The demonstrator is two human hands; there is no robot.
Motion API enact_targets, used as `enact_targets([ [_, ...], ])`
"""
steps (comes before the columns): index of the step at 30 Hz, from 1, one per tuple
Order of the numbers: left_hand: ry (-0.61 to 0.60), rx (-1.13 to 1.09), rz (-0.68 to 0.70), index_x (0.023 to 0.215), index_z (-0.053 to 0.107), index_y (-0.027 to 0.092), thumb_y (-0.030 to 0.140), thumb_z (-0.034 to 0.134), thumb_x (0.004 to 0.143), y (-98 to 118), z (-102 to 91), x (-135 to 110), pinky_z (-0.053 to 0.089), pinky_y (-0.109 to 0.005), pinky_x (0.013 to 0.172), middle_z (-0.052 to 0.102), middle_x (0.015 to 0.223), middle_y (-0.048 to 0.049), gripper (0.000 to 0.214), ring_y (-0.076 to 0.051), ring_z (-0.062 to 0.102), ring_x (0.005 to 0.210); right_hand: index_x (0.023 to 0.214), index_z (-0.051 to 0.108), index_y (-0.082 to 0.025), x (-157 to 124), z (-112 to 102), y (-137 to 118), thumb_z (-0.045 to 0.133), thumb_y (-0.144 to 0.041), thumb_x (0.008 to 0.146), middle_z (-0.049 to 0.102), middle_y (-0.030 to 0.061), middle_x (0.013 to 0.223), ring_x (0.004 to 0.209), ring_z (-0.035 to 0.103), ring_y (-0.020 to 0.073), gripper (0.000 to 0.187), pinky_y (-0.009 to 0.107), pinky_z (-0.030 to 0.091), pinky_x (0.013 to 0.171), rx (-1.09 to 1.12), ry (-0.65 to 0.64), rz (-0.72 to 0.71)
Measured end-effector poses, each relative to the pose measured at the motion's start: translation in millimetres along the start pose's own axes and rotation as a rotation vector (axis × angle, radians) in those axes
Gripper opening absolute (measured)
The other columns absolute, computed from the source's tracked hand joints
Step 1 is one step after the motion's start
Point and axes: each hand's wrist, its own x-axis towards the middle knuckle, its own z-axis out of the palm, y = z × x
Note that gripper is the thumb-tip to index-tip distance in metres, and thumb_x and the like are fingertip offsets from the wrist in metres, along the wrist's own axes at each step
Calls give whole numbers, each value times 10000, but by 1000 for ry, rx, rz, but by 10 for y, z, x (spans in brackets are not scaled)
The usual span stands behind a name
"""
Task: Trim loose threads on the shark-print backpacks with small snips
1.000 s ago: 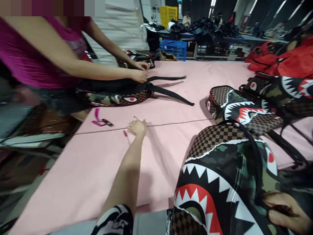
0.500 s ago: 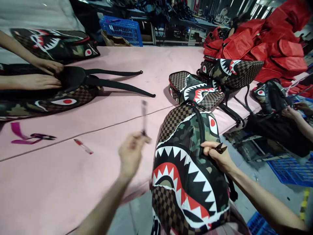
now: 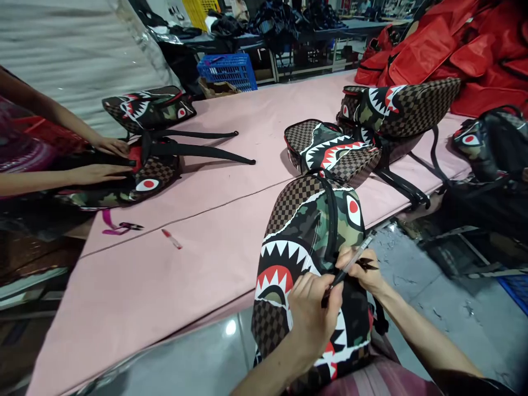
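Note:
A backpack (image 3: 284, 212) with a shark-mouth print, camouflage and brown checks leans upright against the table edge before me. Over its front, my left hand (image 3: 313, 308) is closed around a pen (image 3: 353, 260) with a dark grip and clear barrel, its far end slanting up to the right. My right hand (image 3: 367, 269) is closed at the bag's dark strip, with dark thread snips (image 3: 367, 264) tucked in it, blades poking out. The pen crosses in front of the right fingers; whether they touch it I cannot tell.
Two more shark backpacks (image 3: 330, 151) lie behind mine on the pink table (image 3: 214, 275). A red pen (image 3: 171, 239) and snips with purple ribbon (image 3: 131, 226) lie left. A co-worker's hands (image 3: 109, 159) press on another bag. Red bags (image 3: 437, 60) are heaped at back right.
My left hand has come right with the pen, from over the table to the bag's front beside my right hand. The view has shifted; the co-worker's bag now shows red at its opening.

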Motion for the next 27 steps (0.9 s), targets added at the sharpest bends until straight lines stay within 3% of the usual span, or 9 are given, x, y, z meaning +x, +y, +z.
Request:
enact_targets([
  [3, 9, 9, 51, 857, 530, 204, 176, 489, 839, 31, 75, -3, 411, -274, 559, 580, 645, 4, 53, -135, 523, 606, 737, 695, -172, -2, -93, -80, 642, -475, 737, 593, 37, 568, 498, 497, 132, 307, 260, 388, 464, -68, -93, -96],
  [5, 5, 48, 61, 962, 520, 204, 212, 502, 841, 41, 113, 3, 459, -321, 670, 624, 786, -34, 123, -170, 567, 755, 787, 680, -167, -13, -192, -121, 612, -382, 786, 605, 38, 604, 498, 516, 125, 225, 255, 408, 474, -59, -93, -52],
  [8, -84, 186, 111, 1129, 494, 179, 314, 546, 823, 50, 166, 12, 426, -436, 856, 616, 1080, -98, 340, -271, 501, 1087, 851, 643, -159, -8, -385, -158, 537, -325, 837, 617, 49, 686, 489, 518, 110, 197, 232, 398, 433, -46, 132, 101],
  [10, -173, 271, 175, 1121, 529, 192, 316, 566, 810, 55, 198, 11, 387, -460, 892, 603, 1157, -68, 337, -307, 419, 1190, 885, 633, -162, 30, -484, -180, 556, -334, 824, 633, 61, 784, 473, 498, 90, 199, 223, 387, 416, -124, 221, 132],
  [14, -292, 359, 231, 1073, 595, 232, 282, 526, 834, 65, 243, -11, 363, -431, 898, 619, 1157, 4, 253, -279, 410, 1196, 910, 615, -175, 143, -497, -216, 562, -316, 820, 622, 14, 703, 404, 452, 61, 176, 203, 366, 384, -237, 70, 195],
  [20, -370, 588, 247, 1208, 532, 237, 249, 493, 824, 87, 316, -5, 411, -407, 813, 483, 1340, -27, 386, -261, 426, 1153, 882, 618, -172, 301, -412, -240, 535, -322, 833, 598, 15, 689, 453, 493, 77, 179, 242, 470, 500, -323, 62, 150],
  [24, -342, 659, 285, 1141, 591, 191, 219, 479, 811, 115, 365, 41, 429, -370, 757, 602, 1159, -94, 350, -258, 490, 1050, 872, 620, -159, 463, -443, -301, 504, -340, 856, 525, -22, 539, 444, 511, 96, 215, 265, 481, 520, -222, -48, 168],
  [27, -317, 652, 360, 1087, 620, 146, 162, 440, 807, 130, 358, 38, 416, -371, 781, 632, 1037, -112, 333, -250, 517, 1003, 829, 552, -165, 541, -441, -313, 589, -357, 802, 504, -40, 542, 445, 524, 97, 197, 229, 439, 453, -176, -63, 256],
])
